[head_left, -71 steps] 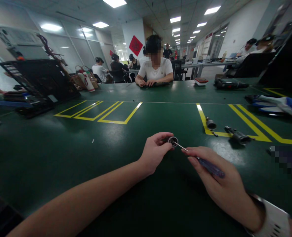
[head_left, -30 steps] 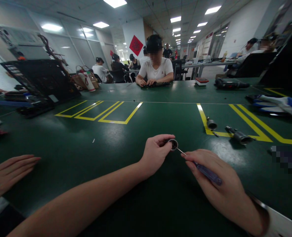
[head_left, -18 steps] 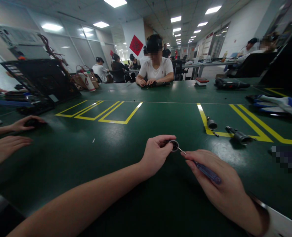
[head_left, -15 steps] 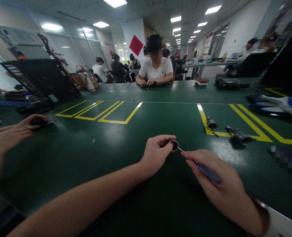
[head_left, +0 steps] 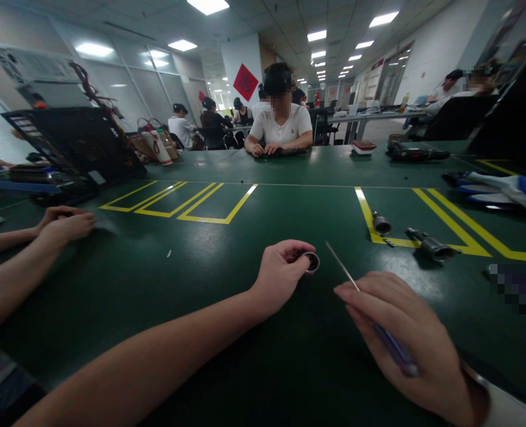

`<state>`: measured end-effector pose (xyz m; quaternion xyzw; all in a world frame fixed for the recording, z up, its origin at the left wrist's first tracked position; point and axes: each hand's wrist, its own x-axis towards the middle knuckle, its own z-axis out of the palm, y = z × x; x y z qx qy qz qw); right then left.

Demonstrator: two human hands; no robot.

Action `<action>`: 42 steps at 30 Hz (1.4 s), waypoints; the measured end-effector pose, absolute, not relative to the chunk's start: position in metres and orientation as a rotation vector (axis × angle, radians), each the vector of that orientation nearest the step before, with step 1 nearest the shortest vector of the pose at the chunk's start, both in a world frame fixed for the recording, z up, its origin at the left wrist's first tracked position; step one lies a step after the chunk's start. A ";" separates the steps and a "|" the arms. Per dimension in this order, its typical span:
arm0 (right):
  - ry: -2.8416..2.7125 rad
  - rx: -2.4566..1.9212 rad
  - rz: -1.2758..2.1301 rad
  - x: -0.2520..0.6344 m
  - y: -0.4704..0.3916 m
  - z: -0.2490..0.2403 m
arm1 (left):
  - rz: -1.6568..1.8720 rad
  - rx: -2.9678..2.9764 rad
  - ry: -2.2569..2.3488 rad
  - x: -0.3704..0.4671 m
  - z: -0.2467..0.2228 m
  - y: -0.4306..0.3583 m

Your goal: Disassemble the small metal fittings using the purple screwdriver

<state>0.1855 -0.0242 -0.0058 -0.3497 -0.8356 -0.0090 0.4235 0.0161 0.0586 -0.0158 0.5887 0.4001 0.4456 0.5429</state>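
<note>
Head view: the left hand pinches a small cup-shaped metal part just above the surface, its grip wrapped round the side so the mouth is left uncovered and turned towards the right hand, likely for ease of access. That hand's grip is closed on a screwdriver, fingertips near where the shaft leaves the handle, probably for fine control; the tip points up and away, near the metal part but not touching it. What lies deep inside the part is too dark to tell. Further right, two stemmed metal sockets lie beside small metal pins at a yellow tape outline, which seems to mark a place for parts.
</note>
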 end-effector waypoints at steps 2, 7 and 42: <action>-2.124 -0.923 -0.071 0.185 -0.021 -0.008 | 1.057 1.399 0.903 0.018 -0.016 0.055; -2.143 -1.137 -0.038 0.180 -0.009 -0.017 | 0.954 1.340 0.759 0.025 -0.016 0.039; -1.339 -2.516 0.113 0.355 0.134 0.009 | 0.714 1.458 0.806 0.021 -0.014 0.048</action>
